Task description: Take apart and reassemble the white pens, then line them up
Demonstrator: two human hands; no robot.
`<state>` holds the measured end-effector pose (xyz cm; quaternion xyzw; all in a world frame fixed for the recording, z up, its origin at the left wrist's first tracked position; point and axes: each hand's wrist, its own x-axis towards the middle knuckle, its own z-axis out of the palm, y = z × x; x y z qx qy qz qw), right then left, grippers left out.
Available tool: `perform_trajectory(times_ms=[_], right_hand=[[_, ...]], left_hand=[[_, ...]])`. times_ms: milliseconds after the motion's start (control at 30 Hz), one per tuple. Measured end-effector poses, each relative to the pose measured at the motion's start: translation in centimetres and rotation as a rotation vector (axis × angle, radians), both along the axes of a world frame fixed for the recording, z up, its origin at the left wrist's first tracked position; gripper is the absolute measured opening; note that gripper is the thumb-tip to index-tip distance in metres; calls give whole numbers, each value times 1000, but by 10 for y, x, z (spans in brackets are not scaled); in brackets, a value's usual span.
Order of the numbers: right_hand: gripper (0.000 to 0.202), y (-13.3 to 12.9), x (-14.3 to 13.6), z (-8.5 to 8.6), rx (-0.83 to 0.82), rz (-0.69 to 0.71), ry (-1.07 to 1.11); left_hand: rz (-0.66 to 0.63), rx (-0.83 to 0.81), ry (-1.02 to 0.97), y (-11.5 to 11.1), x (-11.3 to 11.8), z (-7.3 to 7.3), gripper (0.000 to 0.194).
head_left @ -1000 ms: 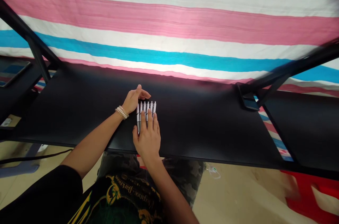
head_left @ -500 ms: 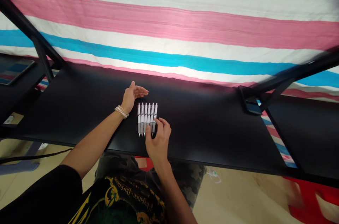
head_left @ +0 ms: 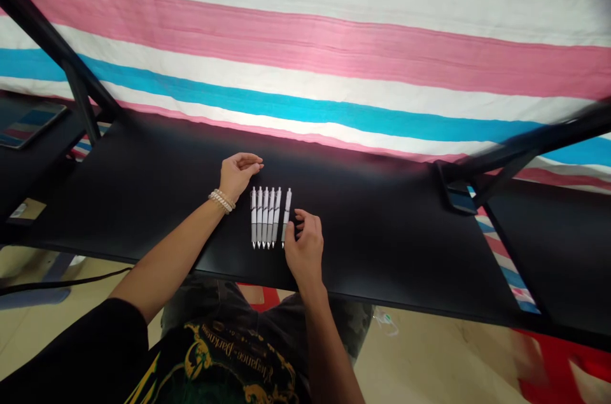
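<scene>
Several white-and-grey click pens [head_left: 265,216] lie side by side in a close row on the black table, tips towards me. One more pen [head_left: 287,210] of the same kind lies a little apart, to the right of the row. My right hand [head_left: 305,245] is just right of this pen, its thumb at the lower barrel and its curled fingers apart. Whether the thumb touches the pen, I cannot tell. Beyond the row's upper left end, my left hand [head_left: 238,174] rests with fingers stretched out and the thumb near them, holding nothing visible. A beaded bracelet [head_left: 222,200] circles the left wrist.
Black table [head_left: 382,232] lies under everything, with a striped sheet [head_left: 305,73] behind it. Dark metal braces [head_left: 81,92] rise at both sides. A dark phone-like object [head_left: 461,199] is by the right brace, and a flat tablet-like device [head_left: 31,127] lies far left.
My right hand has moved right, and the rightmost pen now lies apart from the others. The thumb of my left hand has come down towards its fingers.
</scene>
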<state>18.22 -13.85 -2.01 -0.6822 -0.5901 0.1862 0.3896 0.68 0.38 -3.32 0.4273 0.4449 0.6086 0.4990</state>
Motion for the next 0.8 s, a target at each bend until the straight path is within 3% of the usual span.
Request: perform_trajectory(times_ms=[133,367,533,667,733,800], right_hand=[[33,1,2,3,-4,-27,-40],[32,12,11,6,-28,56,-200],[29,43,27,11,-23,158,108],[34,77,27,29,-120,491,518],[33,93,22,36,-155,595,571],[33,106,18,39,-163,639,574]], left_hand=[[28,16,20,3,-1,-3,26],[37,47,28,2,2,-4,21],[1,60,-15,0,4,1,26],[-207,-45,-207,-7,5,14,34],[-315,-73,-266,-9,5,20,36],[-324,-69,-277,-10,4,23,36]])
